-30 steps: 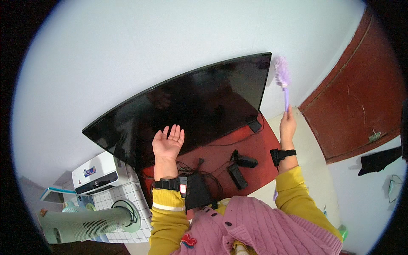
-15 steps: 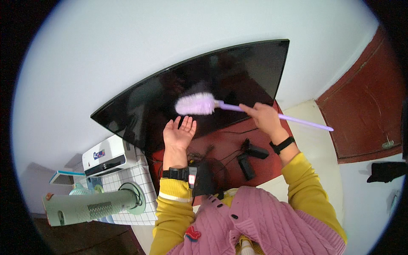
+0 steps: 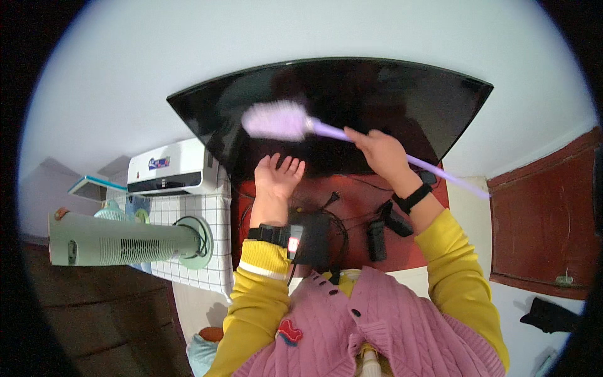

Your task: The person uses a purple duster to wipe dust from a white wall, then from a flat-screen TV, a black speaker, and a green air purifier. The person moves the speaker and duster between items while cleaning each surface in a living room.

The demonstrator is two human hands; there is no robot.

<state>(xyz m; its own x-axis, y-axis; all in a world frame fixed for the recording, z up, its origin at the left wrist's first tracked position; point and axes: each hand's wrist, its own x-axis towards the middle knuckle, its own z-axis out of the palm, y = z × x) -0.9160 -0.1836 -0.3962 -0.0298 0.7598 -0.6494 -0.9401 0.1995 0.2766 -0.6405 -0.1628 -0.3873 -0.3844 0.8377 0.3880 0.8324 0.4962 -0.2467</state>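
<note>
Black flat-panel television (image 3: 389, 94), widest item, stands leaning along the white wall (image 3: 314, 31), rear of the red surface (image 3: 407, 254). Reddish-brown wooden door (image 3: 534, 220) far right. Left side: second surface under white checked cloth (image 3: 215, 267), carrying a pale-green plastic tower-shaped appliance (image 3: 125, 242) (looks sideways here, fisheye bend probably) and, behind it, a white boxy appliance with a dark front strip (image 3: 166, 169).

Long duster with fluffy lilac head and slim purple plastic handle (image 3: 274, 120): head in front of the screen, left of its middle, blurred; can't tell if it touches. Handle slants down to the right, past the screen's lower edge.

Right hand (image 3: 384, 154) has its fingers wrapped around the handle partway along, one finger pointing toward the head. Left hand (image 3: 279, 179) palm up, fingers loose and slightly curled, below the duster head, near the screen's lower edge.

Smaller stuff on the red surface: flat black box (image 3: 313, 237) by the left wrist, two black blocky devices (image 3: 375, 240) close together, thin black cable (image 3: 341, 234) looping between.
</note>
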